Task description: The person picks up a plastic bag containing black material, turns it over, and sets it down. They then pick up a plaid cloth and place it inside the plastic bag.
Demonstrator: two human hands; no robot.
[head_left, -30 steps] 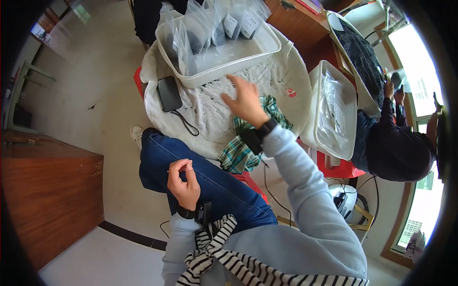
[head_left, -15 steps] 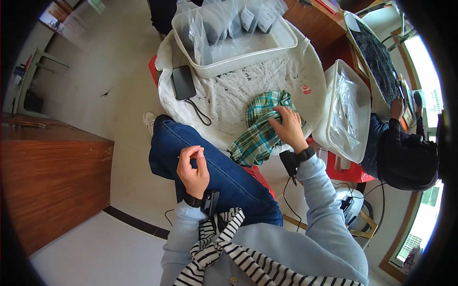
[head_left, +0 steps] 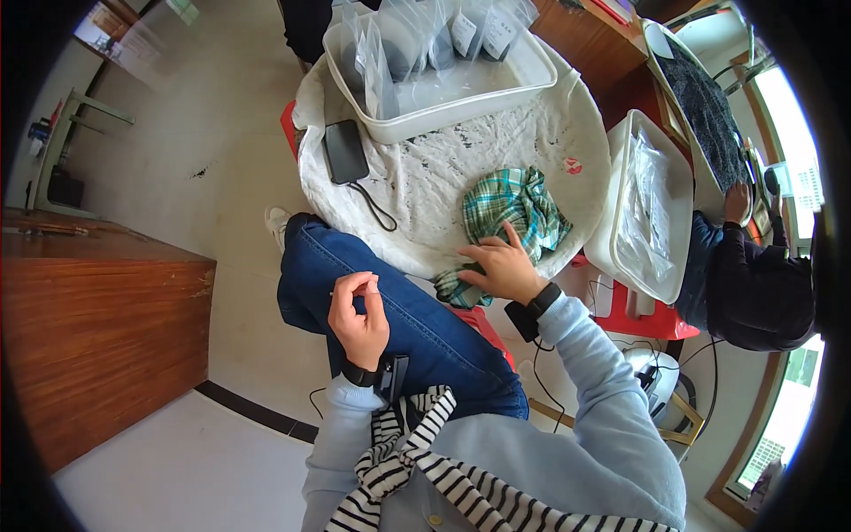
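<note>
Over the near part of a crumpled green plaid cloth (head_left: pixel 508 199), my right hand (head_left: pixel 503 270) has its fingers spread, touching or just above the fabric. The cloth lies on a round surface covered in stained white fabric (head_left: pixel 425 213). My left hand (head_left: pixel 357 315) is closed in a pinch above my jeans-clad leg; what it holds, if anything, is too small to make out. A black phone-like device (head_left: pixel 346 151) with a strap lies to the cloth's left. Behind it, a white tub (head_left: pixel 448 115) holds clear bags with dark contents (head_left: pixel 399 49).
A white bin of clear plastic bags (head_left: pixel 645 195) is at my right, above a red stool (head_left: pixel 656 324). A co-worker (head_left: pixel 753 293) works at a dark round surface (head_left: pixel 696 106) beyond it. A wooden cabinet (head_left: pixel 115 328) stands at my left, beside floor (head_left: pixel 204 133).
My right hand came down from over the white fabric onto the plaid cloth, then shifted leftward and nearer. The cloth's shape has altered. My left hand looks the same.
</note>
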